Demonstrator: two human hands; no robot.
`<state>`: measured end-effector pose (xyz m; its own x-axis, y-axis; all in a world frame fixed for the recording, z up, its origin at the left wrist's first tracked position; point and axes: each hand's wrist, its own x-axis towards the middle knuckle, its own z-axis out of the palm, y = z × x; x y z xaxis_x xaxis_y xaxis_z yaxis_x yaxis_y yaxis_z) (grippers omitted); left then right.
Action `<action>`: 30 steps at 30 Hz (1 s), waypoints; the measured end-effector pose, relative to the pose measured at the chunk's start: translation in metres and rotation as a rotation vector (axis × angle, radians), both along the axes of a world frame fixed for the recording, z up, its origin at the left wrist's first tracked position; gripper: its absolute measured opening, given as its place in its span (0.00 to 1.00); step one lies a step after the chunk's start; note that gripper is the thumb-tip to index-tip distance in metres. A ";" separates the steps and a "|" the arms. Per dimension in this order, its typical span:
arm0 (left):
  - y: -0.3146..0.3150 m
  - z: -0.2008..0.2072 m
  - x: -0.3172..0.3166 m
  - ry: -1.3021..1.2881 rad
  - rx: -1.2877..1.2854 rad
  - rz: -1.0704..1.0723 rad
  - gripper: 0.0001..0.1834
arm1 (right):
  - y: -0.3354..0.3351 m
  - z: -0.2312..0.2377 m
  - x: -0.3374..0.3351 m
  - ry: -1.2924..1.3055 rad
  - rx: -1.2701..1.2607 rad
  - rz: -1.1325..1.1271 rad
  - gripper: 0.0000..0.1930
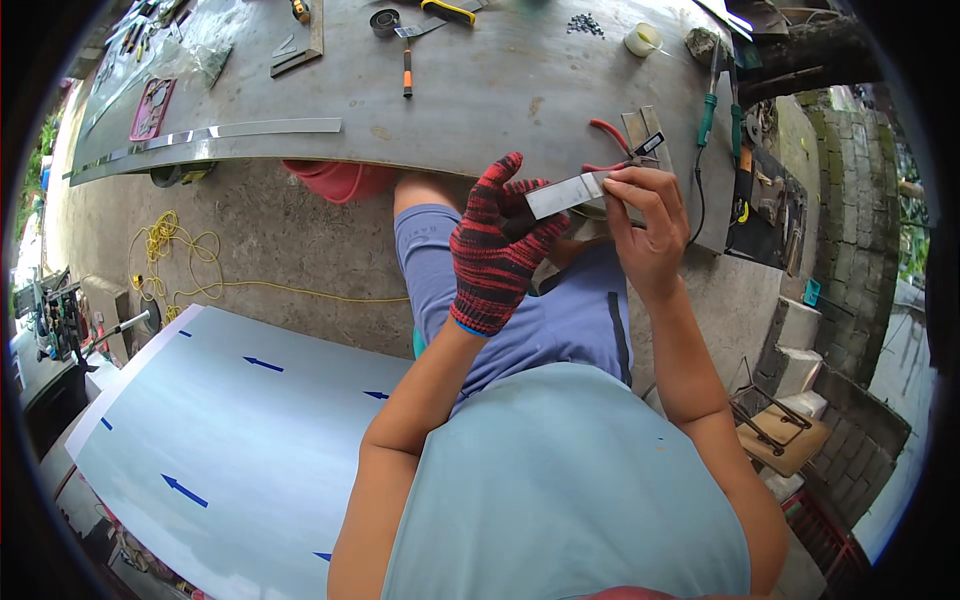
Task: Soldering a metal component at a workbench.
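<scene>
Over my lap, just off the table's near edge, I hold a short silvery sheet-metal piece [565, 197] in both hands. My left hand [500, 240], in a red-and-black striped knit glove, closes on its left end with the thumb below and one finger raised. Dark shadow hides part of that grip. My bare right hand [650, 215] pinches the right end between thumb and fingertips. A dark line crosses the piece near those fingertips. Right behind it on the table lies a red-handled hand tool [612, 135], partly hidden by the right hand.
The metal-topped table [470, 110] carries an orange-handled hammer [407, 75], a square [297, 45], a long shiny strip [250, 130], a pink tray [152, 108] and green-handled soldering irons [708, 115]. Below are a red bucket [340, 180], yellow cord [165, 240] and a pale sheet [250, 430].
</scene>
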<state>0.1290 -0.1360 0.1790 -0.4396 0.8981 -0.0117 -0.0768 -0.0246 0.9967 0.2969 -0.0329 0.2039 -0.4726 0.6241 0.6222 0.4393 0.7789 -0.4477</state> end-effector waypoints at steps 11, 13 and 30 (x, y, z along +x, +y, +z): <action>-0.038 -0.004 -0.011 -0.228 -0.046 0.019 0.39 | -0.033 0.027 -0.013 -0.074 0.009 0.043 0.13; -0.041 -0.005 -0.012 -0.214 -0.045 0.022 0.38 | -0.037 0.030 -0.014 -0.080 0.002 0.053 0.13; -0.046 -0.042 -0.044 0.687 0.293 -0.393 0.24 | -0.038 0.039 -0.022 -0.232 -0.117 0.150 0.10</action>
